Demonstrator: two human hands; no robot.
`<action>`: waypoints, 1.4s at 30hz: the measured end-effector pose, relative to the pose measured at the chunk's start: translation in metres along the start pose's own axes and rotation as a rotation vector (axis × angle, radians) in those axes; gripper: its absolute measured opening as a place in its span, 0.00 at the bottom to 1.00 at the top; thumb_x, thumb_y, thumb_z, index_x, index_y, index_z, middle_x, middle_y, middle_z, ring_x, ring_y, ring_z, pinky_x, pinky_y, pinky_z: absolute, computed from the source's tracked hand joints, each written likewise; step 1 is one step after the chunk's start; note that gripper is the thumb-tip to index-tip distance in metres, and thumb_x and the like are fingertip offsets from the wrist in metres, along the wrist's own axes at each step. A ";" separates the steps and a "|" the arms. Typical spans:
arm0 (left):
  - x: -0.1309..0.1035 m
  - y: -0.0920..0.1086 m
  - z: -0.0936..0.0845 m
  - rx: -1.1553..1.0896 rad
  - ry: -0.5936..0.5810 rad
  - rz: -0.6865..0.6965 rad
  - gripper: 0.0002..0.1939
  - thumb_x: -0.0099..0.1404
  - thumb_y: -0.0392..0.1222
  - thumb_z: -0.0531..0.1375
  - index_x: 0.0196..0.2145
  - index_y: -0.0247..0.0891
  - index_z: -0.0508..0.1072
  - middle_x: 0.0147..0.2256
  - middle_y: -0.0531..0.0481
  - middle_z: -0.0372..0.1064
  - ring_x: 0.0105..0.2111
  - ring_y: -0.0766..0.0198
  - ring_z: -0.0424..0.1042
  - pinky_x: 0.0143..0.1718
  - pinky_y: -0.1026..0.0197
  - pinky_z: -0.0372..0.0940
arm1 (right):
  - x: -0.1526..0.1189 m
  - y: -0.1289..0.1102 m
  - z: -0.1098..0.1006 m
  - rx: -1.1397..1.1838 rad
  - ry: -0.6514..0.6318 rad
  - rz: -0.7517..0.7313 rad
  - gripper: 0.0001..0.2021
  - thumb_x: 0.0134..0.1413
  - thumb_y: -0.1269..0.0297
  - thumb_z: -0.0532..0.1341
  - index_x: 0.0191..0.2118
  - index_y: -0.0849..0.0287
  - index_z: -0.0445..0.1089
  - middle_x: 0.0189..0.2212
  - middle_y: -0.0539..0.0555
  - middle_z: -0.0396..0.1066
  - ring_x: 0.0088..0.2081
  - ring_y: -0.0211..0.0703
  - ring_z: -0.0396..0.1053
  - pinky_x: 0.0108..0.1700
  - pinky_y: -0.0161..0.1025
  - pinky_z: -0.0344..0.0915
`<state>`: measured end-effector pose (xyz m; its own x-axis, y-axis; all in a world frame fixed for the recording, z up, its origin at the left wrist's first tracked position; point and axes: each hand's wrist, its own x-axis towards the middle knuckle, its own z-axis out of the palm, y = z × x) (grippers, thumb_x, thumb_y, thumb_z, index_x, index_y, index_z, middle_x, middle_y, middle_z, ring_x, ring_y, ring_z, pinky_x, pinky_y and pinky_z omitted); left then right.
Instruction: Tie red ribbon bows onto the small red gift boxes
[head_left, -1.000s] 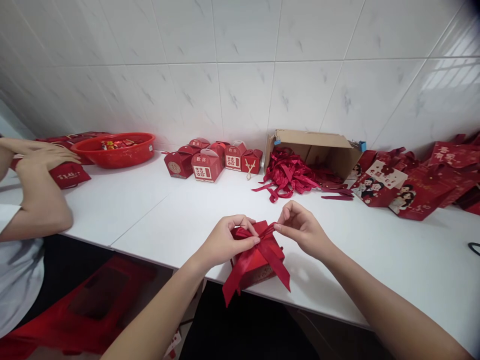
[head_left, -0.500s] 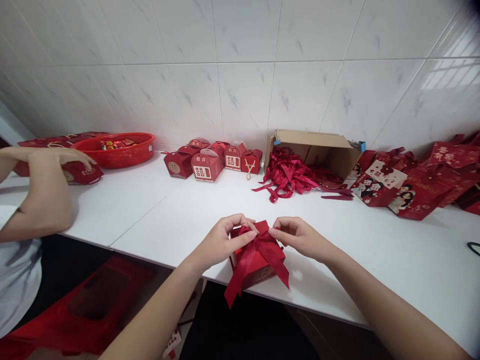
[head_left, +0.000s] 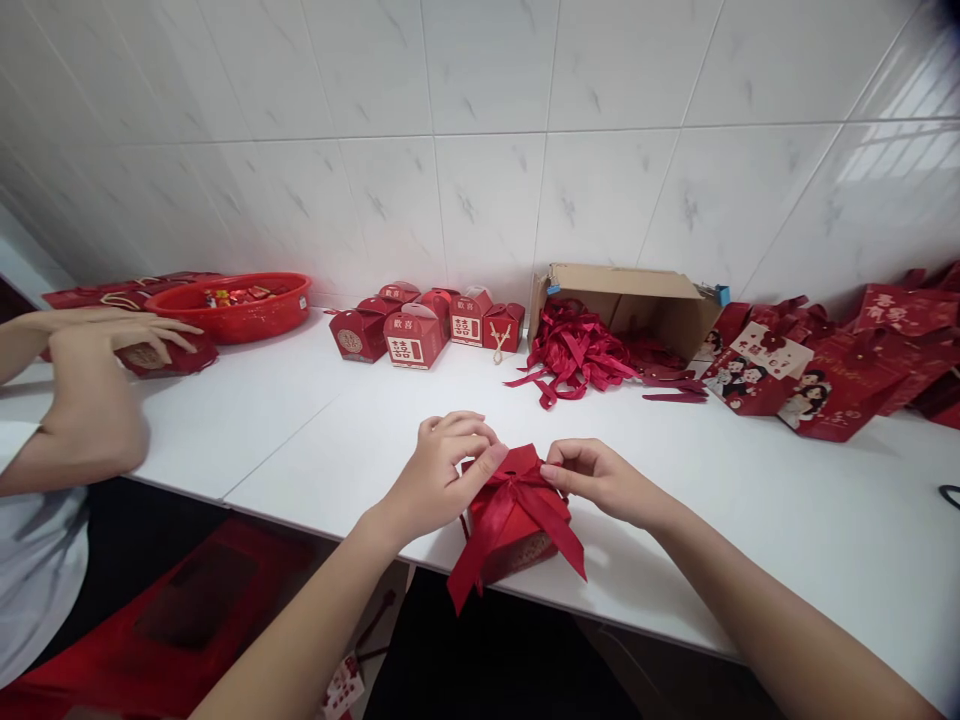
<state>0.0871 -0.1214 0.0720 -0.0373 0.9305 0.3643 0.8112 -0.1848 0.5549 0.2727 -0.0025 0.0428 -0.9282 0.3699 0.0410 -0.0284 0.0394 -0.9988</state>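
A small red gift box stands near the table's front edge. A red satin ribbon is tied in a bow on its top, with two tails hanging down the front, the left one past the table edge. My left hand curls over the bow's left side, thumb and fingertips close together; the loop there is mostly hidden behind them. On the other side my right hand pinches the bow's right loop between thumb and index finger.
A cardboard box spilling red ribbons stands by the wall. Left of it are several small red boxes and a red basin of sweets. Red bags stand right. A co-worker's arm rests over another red box.
My left fingers have lifted and shifted slightly up and left from the bow's knot, which now shows more. My right hand stays at the right loop. The co-worker's hand has moved slightly.
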 end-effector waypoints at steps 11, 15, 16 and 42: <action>-0.003 0.003 0.005 -0.206 -0.023 -0.083 0.12 0.60 0.44 0.59 0.24 0.38 0.63 0.33 0.49 0.73 0.41 0.58 0.70 0.45 0.55 0.60 | 0.001 -0.002 0.000 -0.040 0.073 -0.007 0.19 0.49 0.49 0.64 0.24 0.60 0.62 0.19 0.47 0.62 0.22 0.33 0.61 0.26 0.34 0.60; -0.003 0.001 0.014 -0.450 -0.087 -0.172 0.09 0.58 0.41 0.61 0.25 0.37 0.65 0.34 0.48 0.74 0.42 0.59 0.70 0.44 0.58 0.63 | 0.001 -0.003 0.001 -0.050 0.118 -0.033 0.19 0.50 0.49 0.64 0.24 0.60 0.62 0.19 0.47 0.62 0.22 0.34 0.61 0.26 0.34 0.59; -0.003 0.001 0.015 -0.450 -0.090 -0.179 0.10 0.57 0.41 0.62 0.24 0.37 0.65 0.35 0.48 0.74 0.43 0.58 0.70 0.45 0.57 0.63 | 0.001 -0.003 0.001 -0.064 0.130 -0.043 0.19 0.50 0.49 0.63 0.24 0.60 0.62 0.19 0.47 0.61 0.22 0.34 0.60 0.26 0.34 0.59; 0.002 0.004 0.013 -0.372 0.008 -0.173 0.16 0.64 0.47 0.55 0.22 0.38 0.63 0.32 0.48 0.72 0.35 0.61 0.69 0.39 0.60 0.61 | -0.001 -0.003 0.002 -0.032 0.170 -0.048 0.20 0.50 0.49 0.63 0.23 0.61 0.60 0.18 0.45 0.55 0.21 0.31 0.53 0.24 0.32 0.50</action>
<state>0.0978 -0.1165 0.0657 -0.1602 0.9557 0.2471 0.5260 -0.1292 0.8406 0.2735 -0.0045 0.0453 -0.8499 0.5183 0.0956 -0.0570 0.0898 -0.9943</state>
